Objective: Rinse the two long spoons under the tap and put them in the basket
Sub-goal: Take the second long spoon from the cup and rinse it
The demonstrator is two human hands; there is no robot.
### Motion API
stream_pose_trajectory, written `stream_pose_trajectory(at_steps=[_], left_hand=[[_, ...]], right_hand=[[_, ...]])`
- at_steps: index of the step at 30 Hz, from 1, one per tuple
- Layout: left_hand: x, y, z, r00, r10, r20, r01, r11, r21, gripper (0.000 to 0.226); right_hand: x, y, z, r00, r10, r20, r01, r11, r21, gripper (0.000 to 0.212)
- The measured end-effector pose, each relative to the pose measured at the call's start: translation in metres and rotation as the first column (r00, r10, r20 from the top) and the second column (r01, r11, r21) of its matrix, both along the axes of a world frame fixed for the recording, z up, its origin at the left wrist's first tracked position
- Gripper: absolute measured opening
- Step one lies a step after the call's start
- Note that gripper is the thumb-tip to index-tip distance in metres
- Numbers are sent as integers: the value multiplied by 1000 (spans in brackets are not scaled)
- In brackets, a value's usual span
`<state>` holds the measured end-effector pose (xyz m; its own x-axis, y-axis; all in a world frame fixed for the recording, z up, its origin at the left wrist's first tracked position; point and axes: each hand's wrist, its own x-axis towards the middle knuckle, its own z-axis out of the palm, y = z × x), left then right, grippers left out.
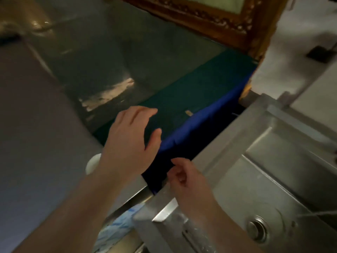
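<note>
the frame is blurred and dim, and neither of the two long spoons nor the basket can be made out anywhere in it. the left hand is held palm down with the fingers loosely spread and slightly curved, the thumb set apart from them, and nothing is gripped in it; its fingertips lie over a dark green surface, and whether that surface is touched cannot be told. just to the right of this hand and running away from it, a blue cloth is draped along the edge between the green surface and a steel sink. the right hand is seen nearer the camera, just below the left, with its fingers curled inward and the thumb pressed toward them at the near end of the blue cloth; whether the cloth is actually pinched cannot be told through the blur. to the right of the right hand the sink basin is seen, with a round drain low in it. a small white rounded object is partly hidden just behind the left wrist. far beyond both hands a carved wooden frame is seen at the top of the view.
</note>
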<state>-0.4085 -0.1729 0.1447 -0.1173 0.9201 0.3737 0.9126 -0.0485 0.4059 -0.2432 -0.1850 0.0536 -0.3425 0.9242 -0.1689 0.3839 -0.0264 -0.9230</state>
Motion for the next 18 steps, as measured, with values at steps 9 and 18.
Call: stream_pose_trajectory(at_steps=[9,18], left_hand=[[-89,-68,-47,966,200,161,-188,978,-85,50],[-111,-96,-129,840,386,380,-260,903,-342,74]], right_hand=[[-83,5,2,981,106,-163,-146,957,-252,46],[-118,7,14,982,57,-182,-83,987,-136,14]])
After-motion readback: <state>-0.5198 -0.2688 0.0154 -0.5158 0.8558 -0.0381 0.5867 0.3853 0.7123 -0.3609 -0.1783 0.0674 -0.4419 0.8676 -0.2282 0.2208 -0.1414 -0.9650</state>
